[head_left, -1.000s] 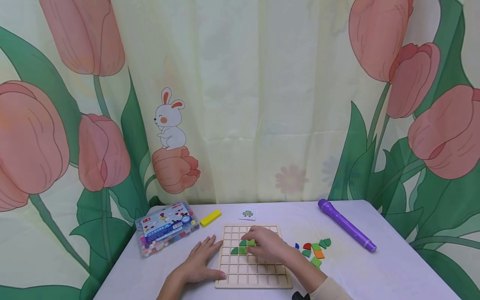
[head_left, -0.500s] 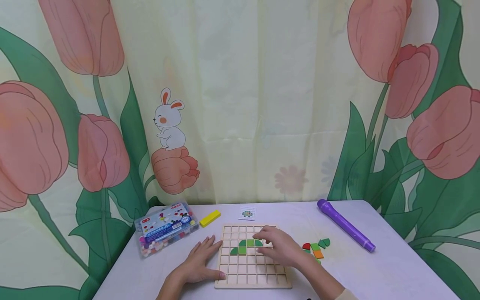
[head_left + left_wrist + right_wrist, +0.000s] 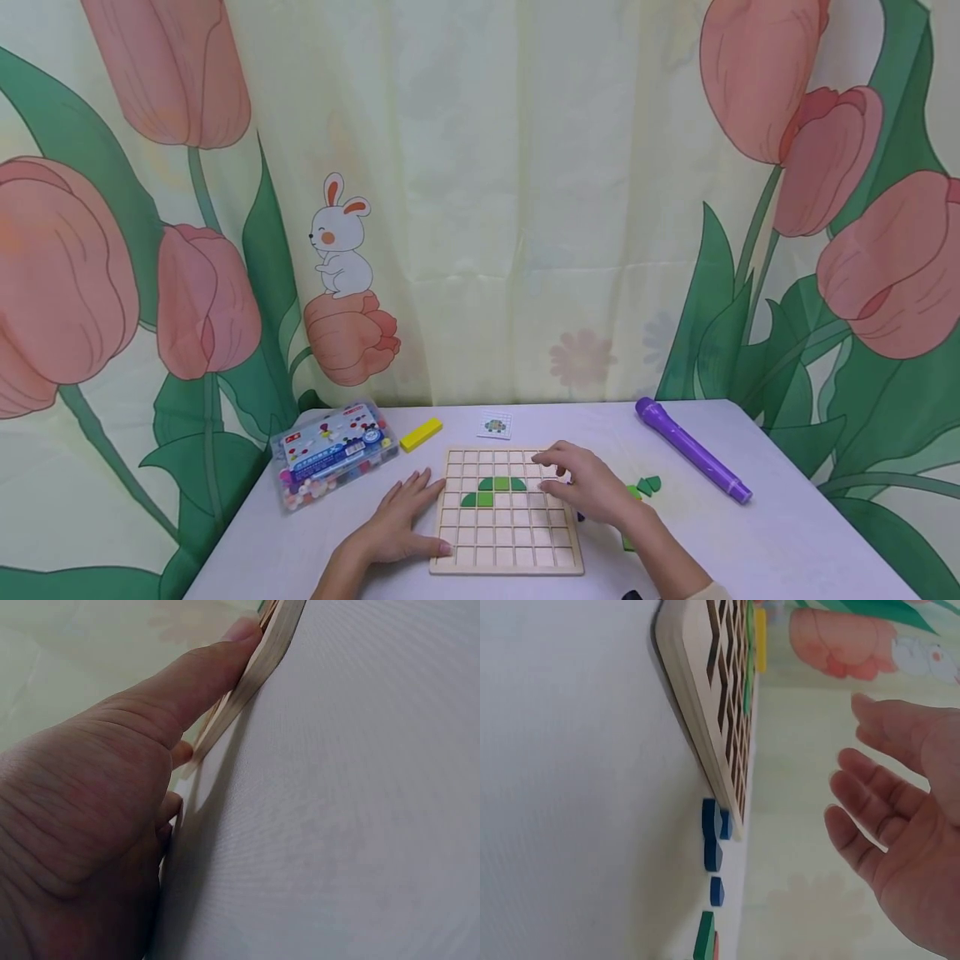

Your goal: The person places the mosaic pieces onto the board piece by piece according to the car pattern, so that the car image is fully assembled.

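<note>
A wooden grid board [image 3: 506, 560] lies on the table. Two light green square tiles [image 3: 502, 483] and three dark green quarter-round tiles [image 3: 517, 485] sit in its cells. My left hand [image 3: 401, 523] rests at the board's left edge, fingers spread; in the left wrist view its thumb [image 3: 202, 675] lies on the wooden rim. Over the board's upper right side hovers my right hand [image 3: 592, 483]. Its fingers are loosely bent with a gap to the thumb, and the right wrist view shows nothing between them. Blue pieces [image 3: 712, 832] lie beside the board's right edge.
Loose green tiles [image 3: 648, 484] lie right of the board, partly hidden by my right arm. A purple microphone-shaped stick [image 3: 693, 450] lies farther right. Behind the board are a small pattern card [image 3: 495, 426], a yellow block [image 3: 422, 435] and a clear plastic case [image 3: 337, 454].
My right hand has moved right, away from the green tiles. The right-hand quarter-round tile, hidden at first, now shows in its cell. My left hand has stayed put.
</note>
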`<action>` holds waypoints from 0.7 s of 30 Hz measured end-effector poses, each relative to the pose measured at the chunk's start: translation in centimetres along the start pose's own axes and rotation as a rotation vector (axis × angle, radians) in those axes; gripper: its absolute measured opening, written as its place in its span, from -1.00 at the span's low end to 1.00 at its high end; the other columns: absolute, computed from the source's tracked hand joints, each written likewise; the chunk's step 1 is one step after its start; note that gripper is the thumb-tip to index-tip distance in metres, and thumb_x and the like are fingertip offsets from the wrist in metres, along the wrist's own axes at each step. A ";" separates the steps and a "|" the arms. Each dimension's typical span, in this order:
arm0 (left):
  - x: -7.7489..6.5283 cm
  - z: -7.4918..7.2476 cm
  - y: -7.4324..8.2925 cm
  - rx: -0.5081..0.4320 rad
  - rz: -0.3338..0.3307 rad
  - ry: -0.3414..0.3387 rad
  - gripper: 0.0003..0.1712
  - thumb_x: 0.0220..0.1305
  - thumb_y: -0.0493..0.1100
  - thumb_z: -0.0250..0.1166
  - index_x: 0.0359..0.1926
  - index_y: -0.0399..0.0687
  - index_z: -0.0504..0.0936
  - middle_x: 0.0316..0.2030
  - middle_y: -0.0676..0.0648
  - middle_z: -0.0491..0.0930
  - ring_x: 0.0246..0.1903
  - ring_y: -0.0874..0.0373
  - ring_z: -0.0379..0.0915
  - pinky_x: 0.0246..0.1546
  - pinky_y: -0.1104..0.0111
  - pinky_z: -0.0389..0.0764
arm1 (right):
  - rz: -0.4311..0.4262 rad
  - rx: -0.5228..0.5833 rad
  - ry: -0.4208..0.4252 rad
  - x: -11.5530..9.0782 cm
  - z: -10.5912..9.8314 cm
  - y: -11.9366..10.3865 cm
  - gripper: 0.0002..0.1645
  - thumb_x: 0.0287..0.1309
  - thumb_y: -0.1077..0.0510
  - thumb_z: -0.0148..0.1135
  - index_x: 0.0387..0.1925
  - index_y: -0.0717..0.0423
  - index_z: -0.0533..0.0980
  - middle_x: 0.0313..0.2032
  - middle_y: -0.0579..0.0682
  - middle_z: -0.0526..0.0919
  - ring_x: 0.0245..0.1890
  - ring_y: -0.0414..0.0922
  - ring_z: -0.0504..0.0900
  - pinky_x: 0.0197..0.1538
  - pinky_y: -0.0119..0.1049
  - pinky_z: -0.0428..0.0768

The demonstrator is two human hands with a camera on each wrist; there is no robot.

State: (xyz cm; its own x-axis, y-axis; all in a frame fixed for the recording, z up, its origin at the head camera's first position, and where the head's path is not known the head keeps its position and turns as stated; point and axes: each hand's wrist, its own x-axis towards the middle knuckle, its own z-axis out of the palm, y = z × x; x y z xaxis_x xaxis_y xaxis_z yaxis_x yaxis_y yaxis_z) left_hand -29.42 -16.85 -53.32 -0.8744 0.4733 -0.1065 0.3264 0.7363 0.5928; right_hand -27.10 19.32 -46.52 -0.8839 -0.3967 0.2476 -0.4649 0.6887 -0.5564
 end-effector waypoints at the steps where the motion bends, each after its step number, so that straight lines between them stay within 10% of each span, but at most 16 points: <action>1: 0.0 0.0 0.0 0.000 0.001 0.000 0.24 0.01 0.51 0.47 0.61 0.17 0.23 0.65 -0.24 -0.02 0.65 -0.28 -0.26 0.59 -0.30 -0.29 | 0.012 0.002 0.003 0.0 -0.2 0.1 -0.56 0.30 0.07 0.43 0.20 -0.05 0.64 0.03 -0.10 0.69 -0.15 -0.20 0.55 -0.26 -0.43 0.55; 21: -0.1 -0.1 0.0 0.010 0.007 -0.002 0.23 0.03 0.51 0.45 0.62 0.17 0.21 0.66 -0.22 -0.03 0.66 -0.26 -0.26 0.60 -0.29 -0.28 | 0.199 0.034 -0.014 -1.2 -3.3 3.9 -0.57 0.23 0.14 0.48 0.14 0.03 0.67 0.02 0.02 0.72 -0.21 -0.17 0.53 -0.37 -0.40 0.58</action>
State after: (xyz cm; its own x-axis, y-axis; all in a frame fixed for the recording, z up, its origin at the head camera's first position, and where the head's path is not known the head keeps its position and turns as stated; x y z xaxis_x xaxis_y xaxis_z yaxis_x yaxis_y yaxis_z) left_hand -29.37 -16.96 -53.27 -0.8715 0.4793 -0.1036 0.3360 0.7376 0.5856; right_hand -27.98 24.50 -46.34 -0.9574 -0.2632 0.1189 -0.2786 0.7339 -0.6194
